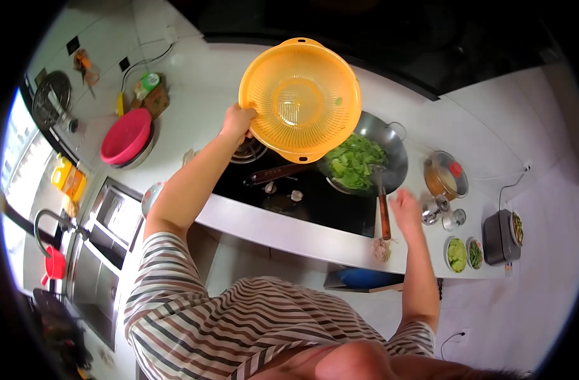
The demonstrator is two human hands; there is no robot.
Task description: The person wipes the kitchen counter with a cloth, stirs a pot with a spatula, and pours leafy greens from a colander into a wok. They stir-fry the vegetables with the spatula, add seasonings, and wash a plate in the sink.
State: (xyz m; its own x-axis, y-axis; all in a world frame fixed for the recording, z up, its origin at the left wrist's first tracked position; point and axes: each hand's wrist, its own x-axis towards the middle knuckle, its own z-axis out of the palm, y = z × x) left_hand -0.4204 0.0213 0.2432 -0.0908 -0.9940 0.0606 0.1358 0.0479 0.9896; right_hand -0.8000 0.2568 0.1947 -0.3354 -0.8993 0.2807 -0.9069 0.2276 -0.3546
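My left hand [239,121] grips the rim of a yellow plastic colander [299,136], which is tilted so its inside faces me. One small green bit clings to the colander's inner wall. Behind and to the right of it, a wok [396,149] on the stove holds chopped leafy greens [356,161]. A spatula [384,215] with a wooden handle rests in the wok, its handle pointing toward me. Just right of that handle, my right hand [406,208] hovers with curled fingers and nothing visible in it, apart from the spatula.
Right of the wok stand a pot [446,174], metal-lidded jars [436,209] and small bowls of cut vegetables [456,254]. A rag-like bundle [381,250] lies near the counter edge. Garlic [296,196] sits on the black stove top. Leftward are a pink basin [127,136] and the sink [96,278].
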